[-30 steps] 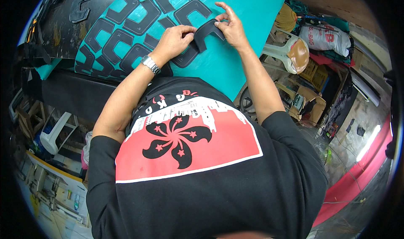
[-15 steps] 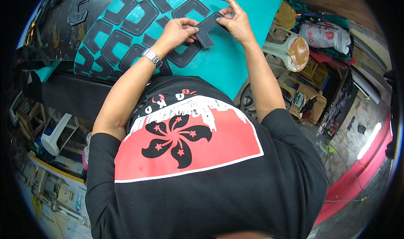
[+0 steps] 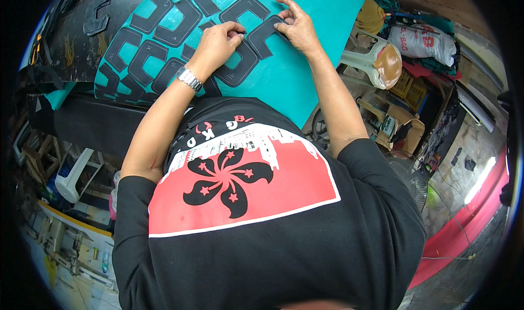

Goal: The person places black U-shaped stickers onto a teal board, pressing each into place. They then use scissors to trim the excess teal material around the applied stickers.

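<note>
A teal sheet (image 3: 322, 15) lies on the worktable, with several black C-shaped pieces (image 3: 164, 23) laid out in rows on it. Both my hands meet at one black C-shaped piece (image 3: 266, 37) near the sheet's middle. My left hand (image 3: 215, 45), with a metal watch on the wrist, is curled and pinches the piece's left edge. Whether it also holds a small tool is unclear. My right hand (image 3: 297, 26) presses its fingers flat on the piece's right side and holds it against the sheet.
One loose black piece (image 3: 97, 18) rests on the dark table top (image 3: 71, 53) to the left. A white plastic chair (image 3: 376, 64), cardboard boxes (image 3: 404, 127) and a sack (image 3: 423, 40) crowd the floor to the right. A white stool (image 3: 73, 176) stands lower left.
Both hands have carried the black piece a little farther across the teal sheet. It now lies flat under my right fingers.
</note>
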Available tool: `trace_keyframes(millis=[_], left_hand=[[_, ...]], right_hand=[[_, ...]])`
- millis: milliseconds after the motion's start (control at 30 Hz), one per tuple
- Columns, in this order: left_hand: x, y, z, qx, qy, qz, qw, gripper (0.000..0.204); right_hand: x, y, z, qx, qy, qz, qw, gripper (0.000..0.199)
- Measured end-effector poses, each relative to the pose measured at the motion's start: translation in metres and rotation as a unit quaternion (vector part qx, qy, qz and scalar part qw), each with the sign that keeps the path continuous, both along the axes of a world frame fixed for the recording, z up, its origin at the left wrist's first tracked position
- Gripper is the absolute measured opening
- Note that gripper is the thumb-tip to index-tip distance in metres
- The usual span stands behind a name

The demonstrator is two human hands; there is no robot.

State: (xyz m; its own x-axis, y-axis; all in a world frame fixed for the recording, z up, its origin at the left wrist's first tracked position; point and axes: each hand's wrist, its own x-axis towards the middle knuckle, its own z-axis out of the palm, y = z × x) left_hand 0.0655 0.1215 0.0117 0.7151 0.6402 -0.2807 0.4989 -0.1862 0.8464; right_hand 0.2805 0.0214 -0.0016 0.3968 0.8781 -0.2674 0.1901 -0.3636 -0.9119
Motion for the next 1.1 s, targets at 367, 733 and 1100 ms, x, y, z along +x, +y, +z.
trace_keyframes(millis=[367,733,1100], left_hand=[[-0.033,-0.029,-0.011,0.253,-0.078,-0.182,0.947,0.03],[-0.033,-0.029,-0.015,0.263,-0.082,-0.186,0.943,0.029],[-0.033,-0.03,-0.013,0.255,-0.067,-0.188,0.946,0.03]], right_hand=[[-0.016,-0.004,0.031,0.072,-0.013,0.02,0.997,0.063],[-0.013,-0.015,0.028,0.084,0.046,-0.028,0.995,0.059],[-0.019,-0.006,0.035,0.137,0.031,-0.026,0.99,0.055]])
